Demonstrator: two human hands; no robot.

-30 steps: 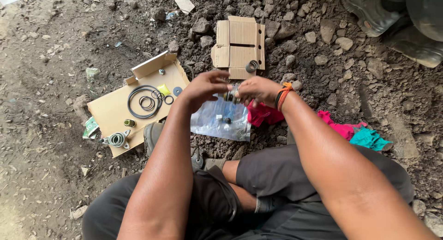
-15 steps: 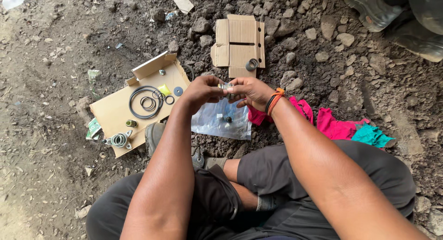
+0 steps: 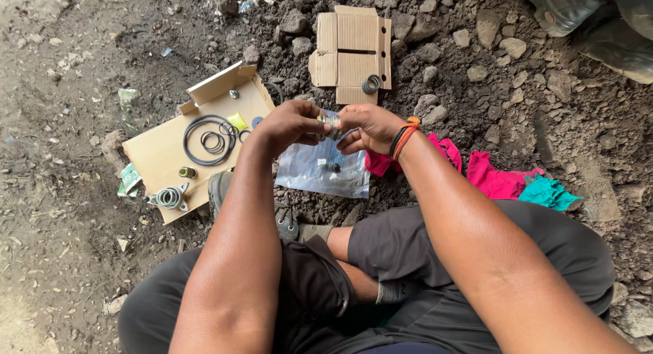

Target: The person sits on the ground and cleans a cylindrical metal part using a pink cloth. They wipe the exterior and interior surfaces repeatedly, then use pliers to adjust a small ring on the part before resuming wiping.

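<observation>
Over the clear bag (image 3: pixel 325 169) on the dirt, the two hands are close together, both pinching one small metal part (image 3: pixel 330 126). The left hand (image 3: pixel 289 126) grips it from one side and the right hand (image 3: pixel 369 126) from the other. A moment ago the hands sat lower and nearer the knees; now they have come up and forward a little, and the part shows more between the fingers. It looks like the hands are turning or fitting the part. Black rings (image 3: pixel 211 138) lie on the cardboard (image 3: pixel 160 153) to the left. A pink rag (image 3: pixel 493 180) lies to the right.
</observation>
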